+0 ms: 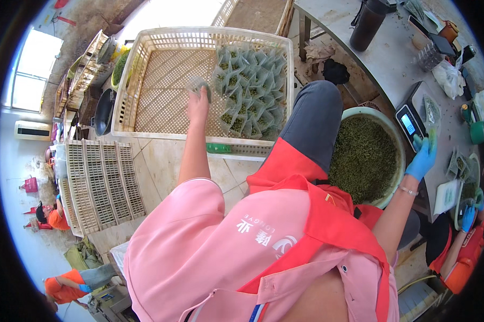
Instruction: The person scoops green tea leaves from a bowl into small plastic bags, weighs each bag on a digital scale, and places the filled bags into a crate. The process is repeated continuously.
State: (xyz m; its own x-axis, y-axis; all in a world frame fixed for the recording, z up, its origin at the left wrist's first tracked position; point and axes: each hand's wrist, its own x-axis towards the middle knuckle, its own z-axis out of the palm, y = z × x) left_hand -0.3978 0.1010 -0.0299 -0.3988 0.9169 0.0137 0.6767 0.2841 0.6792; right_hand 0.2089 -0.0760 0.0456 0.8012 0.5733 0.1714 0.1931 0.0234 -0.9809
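Observation:
My bare left hand (199, 98) holds a small clear bag (197, 85) over the bare left part of a white plastic crate (161, 84). Rows of clear bags with green grains (252, 90) stand in the crate's right part. Out to the right, my right hand (423, 155), in a blue glove with green at the fingertips, is at the near edge of a digital scale (410, 122). A filled clear bag (431, 110) lies over the scale, just beyond the fingers; whether they grip it I cannot tell. Below the scale is a round tub of green grains (364, 157).
The steel table (390, 76) bears a dark bottle (368, 24), a plastic bag (449, 78) and a green cup (478, 132). Stacked crates (105, 181) stand at left. Co-workers are at far left (57, 215), lower left (67, 283) and lower right (463, 257).

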